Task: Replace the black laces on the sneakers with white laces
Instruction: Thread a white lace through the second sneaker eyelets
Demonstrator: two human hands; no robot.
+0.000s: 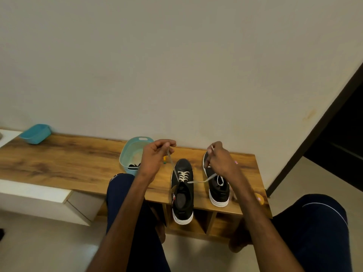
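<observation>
Left grip (157, 156) and right grip (220, 160) each pinch one end of the white lace (183, 176), above the left sneaker (182, 195) on the table (68, 160)

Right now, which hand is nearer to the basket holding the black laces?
Left. The left hand, holding the white lace, is at the basket's right edge; the right hand is farther right, above the right sneaker.

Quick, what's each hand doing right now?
Left hand: pinching one end of the white lace.
Right hand: pinching the lace's other end.
</observation>
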